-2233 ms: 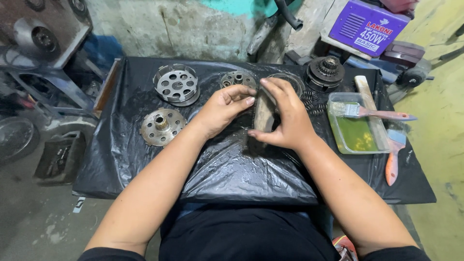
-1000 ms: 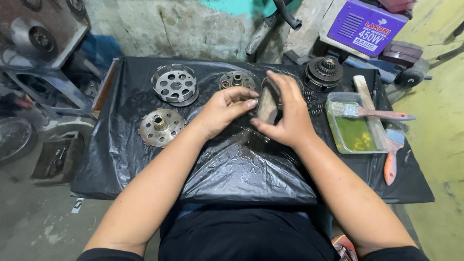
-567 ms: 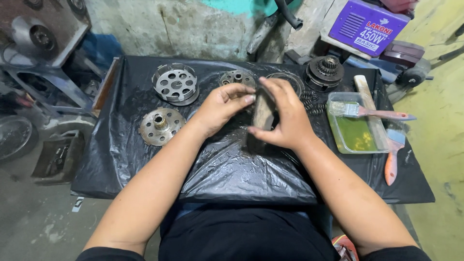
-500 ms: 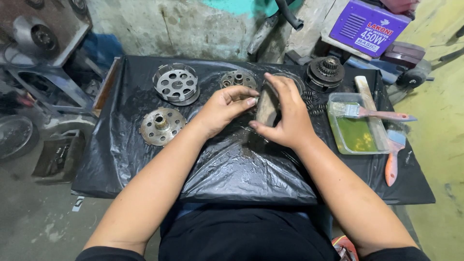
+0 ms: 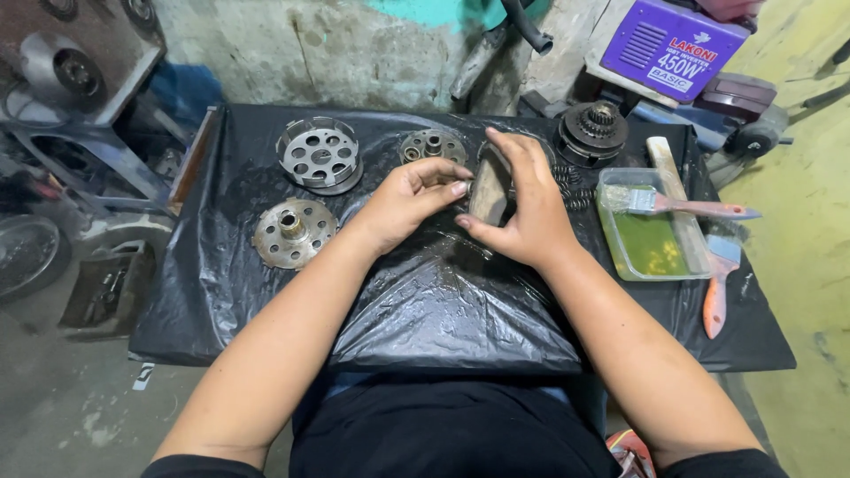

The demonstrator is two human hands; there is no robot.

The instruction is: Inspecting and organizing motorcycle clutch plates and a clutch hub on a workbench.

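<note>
Both my hands meet at the middle of a table covered in black plastic sheet (image 5: 443,301). Between them a brownish stack of ring-shaped plates (image 5: 490,193) stands on edge on the sheet. My right hand (image 5: 524,205) wraps over its top and far side. My left hand (image 5: 405,199) presses its fingertips against the near face of the stack. Much of the stack is hidden by my fingers.
A drilled metal basket (image 5: 320,156), a round hub plate (image 5: 292,233) and a small hub (image 5: 432,146) lie to the left and behind. A dark geared part (image 5: 591,131), springs (image 5: 571,182), a tray of greenish liquid (image 5: 651,248) with a brush (image 5: 682,209), and an orange-handled brush (image 5: 717,288) lie right.
My hands have stayed at the same spot, shifting their fingers a little around the stack of plates. The stack has tipped slightly back and forth between them.
</note>
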